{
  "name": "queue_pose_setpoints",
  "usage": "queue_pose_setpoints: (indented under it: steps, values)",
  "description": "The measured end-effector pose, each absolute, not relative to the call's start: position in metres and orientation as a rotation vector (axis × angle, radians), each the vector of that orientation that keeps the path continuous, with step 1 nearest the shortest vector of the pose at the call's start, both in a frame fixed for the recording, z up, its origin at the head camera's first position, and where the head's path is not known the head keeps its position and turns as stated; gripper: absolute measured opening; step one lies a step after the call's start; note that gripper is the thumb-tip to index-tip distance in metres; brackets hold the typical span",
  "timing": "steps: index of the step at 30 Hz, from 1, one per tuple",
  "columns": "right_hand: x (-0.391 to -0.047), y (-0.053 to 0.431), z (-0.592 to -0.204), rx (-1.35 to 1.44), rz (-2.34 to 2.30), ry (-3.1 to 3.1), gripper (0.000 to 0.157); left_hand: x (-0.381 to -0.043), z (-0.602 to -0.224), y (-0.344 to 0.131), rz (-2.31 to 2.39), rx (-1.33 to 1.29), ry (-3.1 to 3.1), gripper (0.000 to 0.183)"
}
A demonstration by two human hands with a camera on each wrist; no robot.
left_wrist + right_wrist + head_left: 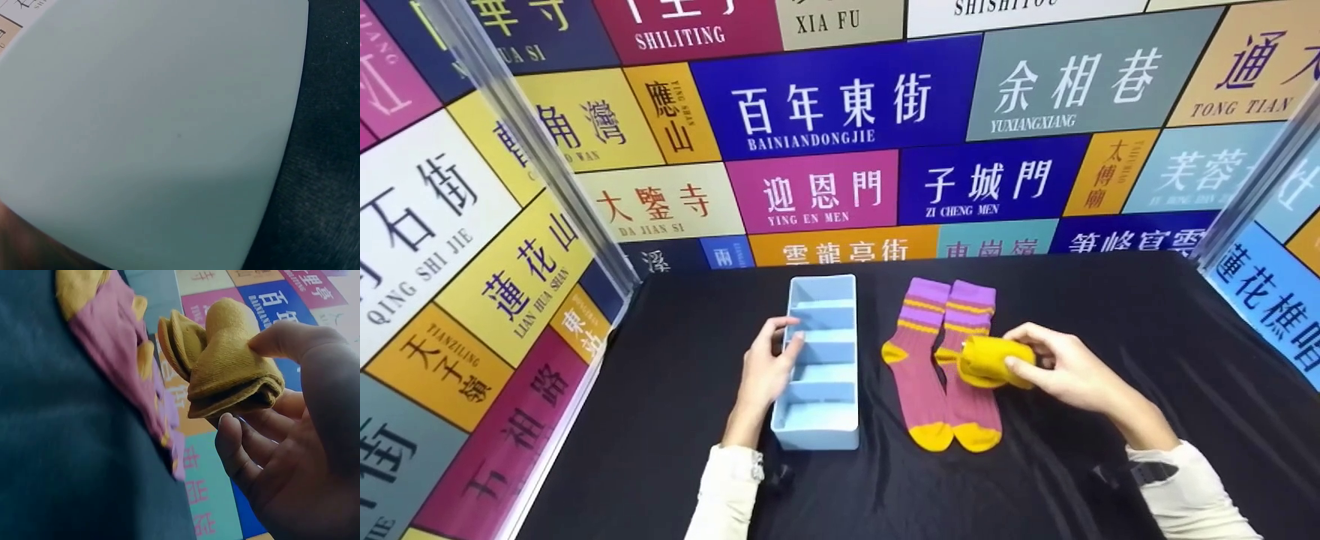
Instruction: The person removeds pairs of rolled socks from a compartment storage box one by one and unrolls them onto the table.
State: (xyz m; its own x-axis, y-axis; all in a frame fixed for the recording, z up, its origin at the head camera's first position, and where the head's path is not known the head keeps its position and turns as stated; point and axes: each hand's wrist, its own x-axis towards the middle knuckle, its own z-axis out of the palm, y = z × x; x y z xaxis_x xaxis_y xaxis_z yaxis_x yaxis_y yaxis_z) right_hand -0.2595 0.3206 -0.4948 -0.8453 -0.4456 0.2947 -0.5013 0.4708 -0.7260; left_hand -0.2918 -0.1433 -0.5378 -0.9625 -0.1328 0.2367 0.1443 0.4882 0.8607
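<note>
Yellow knitted fabric, rolled into a bundle (pixel 994 366), sits in the right hand (pixel 1061 367) in the head view, pinched between the thumb on its near side and fingers on its far side; it projects leftward from the fingertips and covers part of the right-hand one of two striped socks (pixel 916 386). Those socks lie side by side on the black-covered bench (pixel 660 420), toes toward the person, mauve with purple cuffs and yellow heels and toes. Left of them stands a pale blue divided box (pixel 817 436), its compartments in a row running away from the person. The left hand (pixel 765 367) grips the box's left side, thumb and fingertips over the rim. White sleeves (pixel 726 487) cover both forearms, and panels (pixel 825 105) of coloured lettering rise behind the bench. In the left wrist view, the box's smooth wall fills most of the picture, with a blurred bit of hand at the lower left; the grip cannot be told from there. In the right wrist view, the thumb presses the bundle's upper right side and fingers support it from below; folded edges face outward, and the striped socks lie beyond it to the left, apart from the bundle.
</note>
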Motion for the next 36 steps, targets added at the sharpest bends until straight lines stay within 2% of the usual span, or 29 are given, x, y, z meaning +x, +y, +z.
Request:
queue_pose_setpoints:
  steps: [8, 18, 28, 36]
  values:
    - [-0.258, 0.342, -0.507, 0.738, 1.352, -2.671, 0.026, -0.293, -0.533, -0.144, -1.311, -0.105, -2.472, 0.033]
    - [-0.260, 0.359, -0.520, 0.681, 1.391, -2.745, 0.020, -0.288, -0.510, -0.133, -0.803, -0.294, -2.432, 0.023]
    - [-0.261, 0.367, -0.527, 0.666, 1.424, -2.845, 0.021, -0.258, -0.461, -0.073, -0.773, -0.657, -2.450, 0.029]
    - [-0.261, 0.370, -0.525, 0.801, 1.482, -2.857, 0.022, -0.236, -0.449, -0.013, -0.792, -0.999, -2.460, 0.034]
